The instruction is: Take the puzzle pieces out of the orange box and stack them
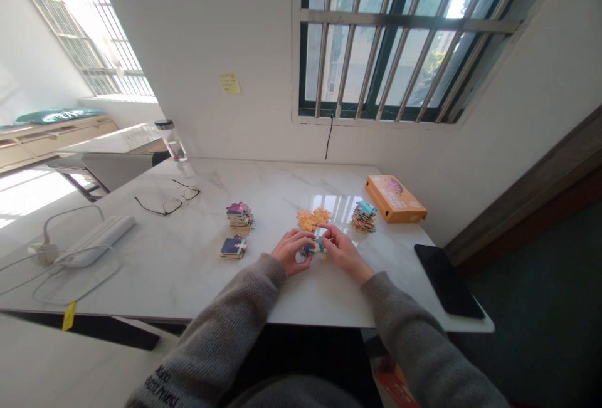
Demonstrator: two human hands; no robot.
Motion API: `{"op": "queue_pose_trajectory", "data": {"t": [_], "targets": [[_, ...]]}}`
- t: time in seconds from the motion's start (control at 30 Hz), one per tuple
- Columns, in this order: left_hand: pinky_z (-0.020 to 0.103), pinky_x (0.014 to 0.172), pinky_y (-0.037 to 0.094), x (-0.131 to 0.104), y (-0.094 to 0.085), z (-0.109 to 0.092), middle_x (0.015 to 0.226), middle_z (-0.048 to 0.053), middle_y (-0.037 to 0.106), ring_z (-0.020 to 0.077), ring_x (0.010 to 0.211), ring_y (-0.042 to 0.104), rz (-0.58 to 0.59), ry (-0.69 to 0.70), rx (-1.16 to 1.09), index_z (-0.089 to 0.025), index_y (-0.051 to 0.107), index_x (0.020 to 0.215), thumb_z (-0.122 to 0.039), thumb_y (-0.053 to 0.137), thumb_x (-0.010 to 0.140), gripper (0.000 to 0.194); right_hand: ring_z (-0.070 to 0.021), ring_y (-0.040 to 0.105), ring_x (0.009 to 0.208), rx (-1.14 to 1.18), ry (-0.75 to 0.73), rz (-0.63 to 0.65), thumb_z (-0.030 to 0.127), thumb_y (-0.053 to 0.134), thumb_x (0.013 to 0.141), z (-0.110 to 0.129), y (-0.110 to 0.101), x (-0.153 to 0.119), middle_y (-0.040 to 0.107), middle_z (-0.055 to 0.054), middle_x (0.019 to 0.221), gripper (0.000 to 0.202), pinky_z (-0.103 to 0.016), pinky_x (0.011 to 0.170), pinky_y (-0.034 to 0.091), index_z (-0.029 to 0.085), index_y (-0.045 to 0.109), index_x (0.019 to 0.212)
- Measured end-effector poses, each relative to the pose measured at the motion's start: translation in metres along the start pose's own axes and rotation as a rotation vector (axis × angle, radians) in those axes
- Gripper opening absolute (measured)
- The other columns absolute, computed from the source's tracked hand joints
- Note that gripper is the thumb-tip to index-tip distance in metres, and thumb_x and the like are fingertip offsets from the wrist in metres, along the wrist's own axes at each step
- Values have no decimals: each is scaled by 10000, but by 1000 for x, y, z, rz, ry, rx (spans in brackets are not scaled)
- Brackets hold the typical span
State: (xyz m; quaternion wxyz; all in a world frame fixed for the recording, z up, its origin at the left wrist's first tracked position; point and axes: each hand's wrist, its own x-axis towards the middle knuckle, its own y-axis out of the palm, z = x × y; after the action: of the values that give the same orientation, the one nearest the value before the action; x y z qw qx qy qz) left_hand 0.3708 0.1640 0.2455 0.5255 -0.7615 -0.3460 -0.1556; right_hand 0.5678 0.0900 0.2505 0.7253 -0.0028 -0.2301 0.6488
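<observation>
Between my two hands are jigsaw puzzle pieces (318,246) in green, white and blue, held just above the near part of the table. My left hand (294,250) has its thumb and fingers curled round their left side. On the right side, my right hand (343,250) pinches them with thumb and forefinger. Fingers cover much of the pieces, so how many there are cannot be made out. Just beyond my fingertips lie orange puzzle pieces (313,217). A tall stack of puzzle pieces (239,218) and a lower stack (233,247) stand to the left; another stack (364,217) is at right.
An orange box (395,198) sits at the back right, with a black phone or tablet (448,281) by the right edge. Eyeglasses (172,205), a bottle (172,140) and a white power strip (100,242) with cables occupy the left of the marble-patterned table (188,270).
</observation>
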Motion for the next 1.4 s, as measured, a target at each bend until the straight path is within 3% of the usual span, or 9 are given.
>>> {"op": "queue_pose_trajectory", "data": {"t": [0.13, 0.2, 0.43, 0.63, 0.77, 0.9, 1.0, 1.17, 1.4], "targets": [[428, 958, 485, 1, -6, -4, 1151, 66, 678, 249, 1052, 586, -87, -56, 5, -222, 611, 952, -121, 667, 696, 281, -134, 535, 736, -50, -4, -177, 336, 514, 925, -6, -6, 1, 550, 9, 833, 405, -271, 700, 461, 199, 529, 1305], [427, 954, 486, 0, -9, -6, 1130, 71, 677, 247, 1047, 584, -127, -77, 18, -218, 604, 948, -110, 655, 698, 278, -138, 532, 727, -117, -5, -203, 323, 501, 929, -8, -9, 1, 555, 5, 828, 396, -275, 692, 457, 199, 533, 1303], [433, 957, 470, -14, -25, -23, 1143, 70, 671, 247, 1048, 574, -220, -157, 93, -220, 588, 928, -91, 623, 716, 251, -138, 523, 664, -315, -71, -56, 257, 472, 927, -7, -9, -6, 582, 0, 817, 401, -280, 644, 445, 205, 500, 1324], [439, 981, 442, -35, -67, -36, 1160, 56, 668, 252, 1068, 564, -205, -190, 227, -228, 584, 930, -88, 609, 724, 250, -140, 517, 658, -373, -79, -23, 239, 465, 923, -8, -9, -7, 588, -6, 828, 408, -289, 652, 443, 205, 503, 1328], [438, 1011, 440, -41, -107, -8, 1159, 60, 668, 251, 1108, 567, -275, -213, 240, -219, 590, 926, -127, 595, 757, 193, -144, 525, 673, -368, -70, -4, 241, 461, 925, -9, -9, -8, 589, -7, 821, 418, -283, 646, 442, 205, 498, 1340], [443, 997, 454, -42, -145, 43, 1177, 68, 673, 254, 1114, 565, -296, -314, 283, -208, 588, 916, -190, 582, 776, 141, -143, 534, 675, -384, -62, 8, 239, 459, 925, -8, -8, -8, 593, -4, 808, 407, -280, 647, 442, 194, 507, 1327], [462, 987, 450, -43, -165, 77, 1150, 63, 693, 259, 1060, 559, -234, -348, 363, -211, 611, 904, -231, 593, 762, 145, -145, 544, 673, -400, -58, 13, 234, 458, 923, -7, -8, -8, 593, 0, 790, 406, -283, 662, 449, 188, 510, 1324], [425, 888, 491, -43, -180, 108, 1193, 70, 685, 270, 1090, 541, -151, -436, 317, -212, 618, 920, -277, 586, 749, 186, -148, 556, 679, -402, -75, 15, 230, 459, 922, -8, -9, -8, 599, -1, 784, 410, -286, 681, 460, 188, 508, 1327], [406, 849, 500, -44, -181, 119, 1220, 59, 684, 263, 1089, 546, -120, -525, 230, -219, 595, 923, -318, 576, 740, 208, -148, 555, 673, -408, -75, 22, 227, 468, 919, -10, -9, -8, 600, 5, 768, 413, -286, 689, 459, 194, 512, 1328]]}}
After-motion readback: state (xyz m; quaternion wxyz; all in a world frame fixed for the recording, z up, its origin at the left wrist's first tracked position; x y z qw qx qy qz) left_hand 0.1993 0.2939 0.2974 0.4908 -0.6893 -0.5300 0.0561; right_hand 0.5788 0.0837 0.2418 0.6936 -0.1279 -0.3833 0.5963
